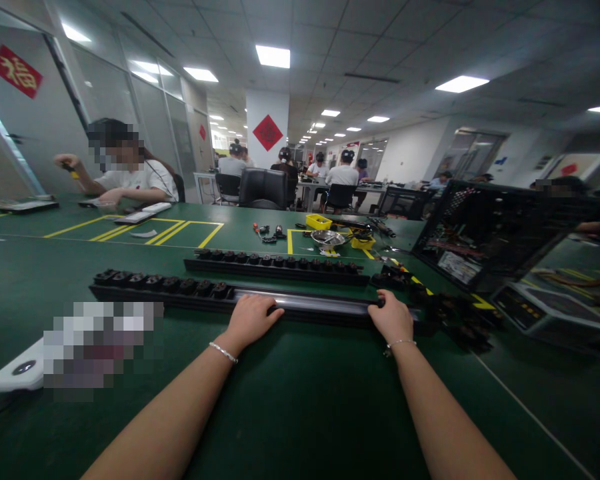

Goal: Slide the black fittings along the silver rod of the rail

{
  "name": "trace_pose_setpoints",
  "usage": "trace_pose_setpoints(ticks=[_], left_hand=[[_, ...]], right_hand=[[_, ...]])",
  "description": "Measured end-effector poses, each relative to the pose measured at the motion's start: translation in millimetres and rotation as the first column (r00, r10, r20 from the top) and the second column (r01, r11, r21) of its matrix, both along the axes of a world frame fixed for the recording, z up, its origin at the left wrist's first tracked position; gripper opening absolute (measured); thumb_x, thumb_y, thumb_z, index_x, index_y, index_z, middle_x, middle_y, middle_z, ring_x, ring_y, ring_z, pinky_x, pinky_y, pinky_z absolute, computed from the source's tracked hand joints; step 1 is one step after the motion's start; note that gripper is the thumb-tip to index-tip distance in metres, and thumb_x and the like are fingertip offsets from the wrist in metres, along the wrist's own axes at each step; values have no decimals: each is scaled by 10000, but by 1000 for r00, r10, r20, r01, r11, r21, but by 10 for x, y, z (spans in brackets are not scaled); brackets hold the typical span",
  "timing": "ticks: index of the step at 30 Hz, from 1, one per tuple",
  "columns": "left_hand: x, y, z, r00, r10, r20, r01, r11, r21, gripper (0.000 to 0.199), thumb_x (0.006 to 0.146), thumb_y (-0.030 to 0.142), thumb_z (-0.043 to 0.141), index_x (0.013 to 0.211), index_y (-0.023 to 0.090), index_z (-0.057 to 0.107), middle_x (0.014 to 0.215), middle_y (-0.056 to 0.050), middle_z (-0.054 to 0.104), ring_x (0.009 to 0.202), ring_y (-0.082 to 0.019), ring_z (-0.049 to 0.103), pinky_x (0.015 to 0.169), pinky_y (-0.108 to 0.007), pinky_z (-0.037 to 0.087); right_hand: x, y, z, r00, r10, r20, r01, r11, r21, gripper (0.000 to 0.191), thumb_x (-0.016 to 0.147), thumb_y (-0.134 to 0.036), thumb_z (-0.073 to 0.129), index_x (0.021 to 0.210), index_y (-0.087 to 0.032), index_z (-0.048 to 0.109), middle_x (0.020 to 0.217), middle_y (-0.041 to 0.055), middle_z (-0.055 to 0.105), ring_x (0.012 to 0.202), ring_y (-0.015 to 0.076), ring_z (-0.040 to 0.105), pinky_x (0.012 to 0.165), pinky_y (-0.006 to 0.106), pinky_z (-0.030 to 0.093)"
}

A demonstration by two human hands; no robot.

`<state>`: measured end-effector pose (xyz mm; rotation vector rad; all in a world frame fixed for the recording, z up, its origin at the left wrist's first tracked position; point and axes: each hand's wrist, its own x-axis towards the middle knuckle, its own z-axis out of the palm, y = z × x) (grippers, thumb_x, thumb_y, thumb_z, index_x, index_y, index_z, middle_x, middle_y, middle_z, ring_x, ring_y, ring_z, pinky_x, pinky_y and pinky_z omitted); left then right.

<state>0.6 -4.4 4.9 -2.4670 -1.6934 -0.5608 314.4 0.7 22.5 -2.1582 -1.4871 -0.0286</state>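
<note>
A long black rail (300, 305) lay across the green bench (280, 373), its left portion carrying a row of round black sockets (170, 285). The left hand (253, 319) gripped its middle. Well apart, the right hand (391, 316) gripped it near the right end, just left of loose black parts (467, 317).

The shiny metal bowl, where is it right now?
The metal bowl sits on the green table, beyond the long black strips, right of centre, just below the yellow tray.
</note>
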Motion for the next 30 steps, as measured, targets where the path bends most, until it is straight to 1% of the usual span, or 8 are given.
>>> trace_pose_setpoints(ticks=[6, 12, 19, 25, 30], left_hand=[[2, -3, 3, 1000, -1, 6, 1, 1000, 5, 371, 864, 495, 378, 797, 228, 626, 839, -40, 688, 840, -215, 606, 769, -350, 390], [-2, 5, 3, 1000, -2, 16, 2, 1000, 2, 372, 860, 500, 379, 789, 231, 625, 825, -38, 687, 827, -215, 607, 766, -351, 391], [0, 3, 8, 1000, 1, 29, -1, 1000, -24, 372, 858, 499, 382, 800, 229, 630, 847, -42, 691, 833, -209, 606, 777, -353, 393], [-6, 6, 5, 1000, -3, 21, 3, 1000, -6, 374, 857, 503, 380, 800, 230, 629, 836, -44, 690, 835, -224, 606, 762, -365, 394], [-2, 6, 9, 1000, 17, 14, -17, 1000, -19, 384, 849, 513, 383, 789, 229, 635, 827, -48, 685, 832, -215, 602, 767, -351, 397]], right_hand=[[6, 5, -6, 1000, 2, -9, -2, 1000, 5, 448, 714, -257, 498, 1151, -192, 576, 1088, 66, 640, 1046, 244, 538, 878, 355, 411], [12, 4, 17, 1000, 4, -22, -5, 1000, -28, 451, 714, -270, 492, 1152, -207, 581, 1104, 64, 632, 1055, 258, 527, 867, 373, 417], [30, 3, 21, 1000, -12, -14, 11, 999, -46, 423, 722, -263, 490, 1123, -207, 610, 1064, 89, 631, 1029, 248, 539, 850, 358, 425], [41, 8, 6, 1000, -7, 15, 7, 1000, -23, 420, 716, -271, 487, 1108, -192, 616, 1145, 82, 604, 1070, 263, 521, 896, 374, 408], [80, 18, 3, 1000, -19, 12, 19, 999, -36, 431, 709, -280, 489, 1113, -198, 612, 1141, 81, 605, 1059, 268, 529, 889, 377, 411]])
